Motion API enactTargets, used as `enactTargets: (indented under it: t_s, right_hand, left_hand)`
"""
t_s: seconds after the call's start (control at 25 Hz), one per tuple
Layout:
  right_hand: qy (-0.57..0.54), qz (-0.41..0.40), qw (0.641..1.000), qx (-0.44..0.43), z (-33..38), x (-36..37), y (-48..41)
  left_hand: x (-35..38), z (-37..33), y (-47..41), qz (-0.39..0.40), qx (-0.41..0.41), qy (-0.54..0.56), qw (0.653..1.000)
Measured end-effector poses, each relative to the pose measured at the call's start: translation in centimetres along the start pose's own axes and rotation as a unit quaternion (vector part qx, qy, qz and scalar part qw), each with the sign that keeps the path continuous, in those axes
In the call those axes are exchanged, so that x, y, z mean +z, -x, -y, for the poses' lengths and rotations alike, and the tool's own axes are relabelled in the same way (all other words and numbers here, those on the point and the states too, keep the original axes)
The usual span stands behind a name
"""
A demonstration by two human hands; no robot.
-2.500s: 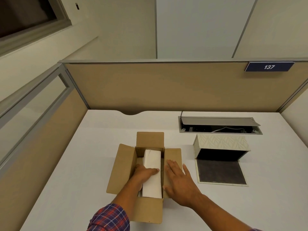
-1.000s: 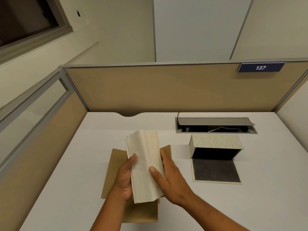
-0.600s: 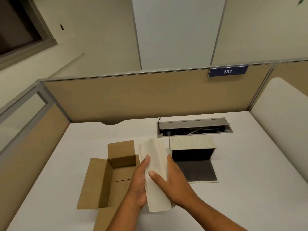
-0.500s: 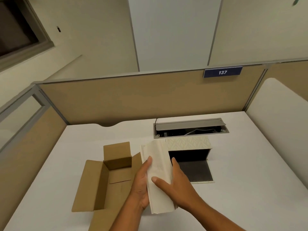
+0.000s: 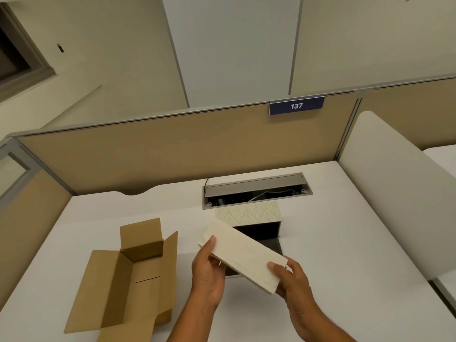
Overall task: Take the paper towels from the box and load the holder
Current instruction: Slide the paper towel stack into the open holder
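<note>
White paper towels [image 5: 243, 257], a folded stack, sat in the air between two hands, tilted with the far end up and left. The left hand [image 5: 208, 274] gripped that upper end, thumb on top and fingers beneath. The right hand [image 5: 291, 280] pinched the lower end nearest the person. The stack hung above the table [image 5: 357, 243], in front of the holder [image 5: 249, 215] with its dark open mouth. The cardboard box [image 5: 128, 275] lay open to the left.
</note>
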State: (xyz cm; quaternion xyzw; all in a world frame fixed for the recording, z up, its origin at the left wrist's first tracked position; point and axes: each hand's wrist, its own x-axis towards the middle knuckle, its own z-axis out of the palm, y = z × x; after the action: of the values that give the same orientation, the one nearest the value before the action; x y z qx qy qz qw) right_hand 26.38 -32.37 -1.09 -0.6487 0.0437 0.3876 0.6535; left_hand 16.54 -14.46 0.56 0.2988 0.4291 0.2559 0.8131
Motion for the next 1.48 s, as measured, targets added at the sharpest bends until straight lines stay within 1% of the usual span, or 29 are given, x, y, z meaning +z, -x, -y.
enactTargets:
  t_s: [0.08, 0.2, 0.32, 0.4, 0.56, 0.72, 0.8, 1.0, 1.2, 1.48]
  right_hand:
    - [-0.017, -0.03, 0.999, 0.011, 0.2, -1.2, -1.1]
    - [0.008, -0.065, 0.997, 0.034, 0.7, -2.3, -3.1]
    - [0.055, -0.051, 0.996, 0.054, 1.0, -3.0, -5.6]
    - [0.083, -0.036, 0.994, 0.066, 1.3, -2.9, -7.1]
    - [0.124, -0.038, 0.989, 0.076, 1.9, -1.5, -10.4]
    - [0.143, -0.039, 0.986, 0.076, 2.3, -0.1, -13.5]
    - [0.161, -0.045, 0.982, 0.083, 2.4, 0.2, -14.9]
    - [0.186, -0.056, 0.977, 0.09, 2.1, 0.3, -17.2]
    - [0.193, -0.069, 0.975, 0.09, 1.6, 0.5, -18.0]
    - [0.2, -0.081, 0.975, 0.055, 1.6, 0.2, -17.9]
  left_hand:
    - [-0.5, 0.4, -0.6, 0.001, -0.027, -0.031, 0.999]
    - [-1.8, 1.1, -1.7, -0.011, -0.101, -0.127, 0.987]
    - [-3.0, 1.3, -3.1, -0.022, -0.155, -0.231, 0.96]
    - [-3.1, 1.3, -4.3, -0.022, -0.166, -0.266, 0.949]
    - [-1.6, 1.3, -7.1, -0.043, -0.181, -0.323, 0.928]
    - [-0.1, 1.8, -9.9, -0.054, -0.193, -0.404, 0.893]
    - [0.0, 2.0, -10.9, -0.064, -0.2, -0.414, 0.886]
    - [0.5, 2.2, -12.0, -0.064, -0.204, -0.387, 0.897]
    - [1.1, 2.5, -12.5, -0.083, -0.194, -0.416, 0.885]
    - [1.4, 2.7, -12.9, -0.099, -0.175, -0.447, 0.872]
